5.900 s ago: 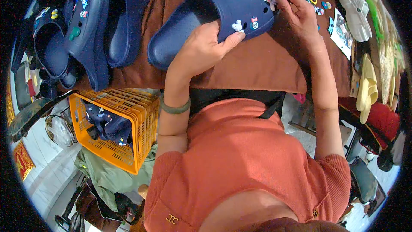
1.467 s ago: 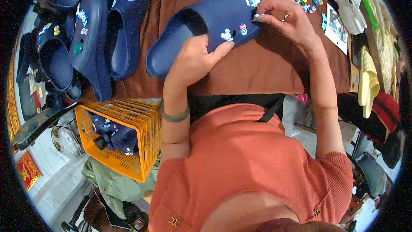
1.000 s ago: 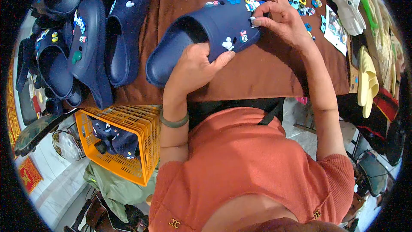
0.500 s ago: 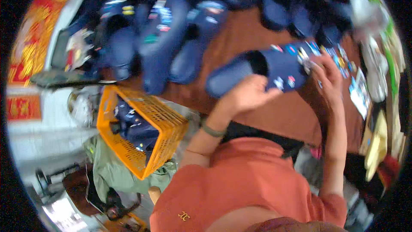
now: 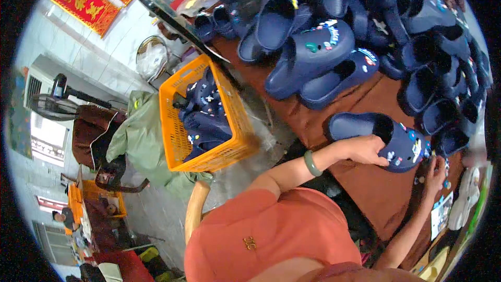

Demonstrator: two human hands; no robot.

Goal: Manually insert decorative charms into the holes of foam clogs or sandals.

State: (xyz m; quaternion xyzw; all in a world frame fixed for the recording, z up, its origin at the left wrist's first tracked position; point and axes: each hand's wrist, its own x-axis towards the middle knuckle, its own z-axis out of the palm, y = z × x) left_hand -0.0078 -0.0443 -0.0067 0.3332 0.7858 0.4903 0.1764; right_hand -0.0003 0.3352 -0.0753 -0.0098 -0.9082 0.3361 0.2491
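My left hand (image 5: 364, 151), with a green bangle at its wrist, grips a navy clog (image 5: 399, 145) by the side of its opening. Colourful charms cover the clog's toe, which points right. Just past that toe, my right hand (image 5: 436, 173) has its fingers bent together among small charms (image 5: 446, 177) on the brown tablecloth (image 5: 360, 190). Whatever its fingertips pinch is too small to make out. Beyond the held clog lie two charm-decorated navy clogs, a nearer one (image 5: 339, 79) and one overlapping it (image 5: 319, 47).
Many navy clogs (image 5: 417, 52) are heaped along the far and right side of the table. Left of the table, an orange crate (image 5: 168, 130) contains more clogs. A green cloth (image 5: 138, 136) hangs beside it, and a curved wooden chair part (image 5: 197, 203) stands near my left side.
The view has swung, so the crate and table sit differently in it. My right hand has left the clog's toe for the charms beside it. My left hand keeps hold of the clog.
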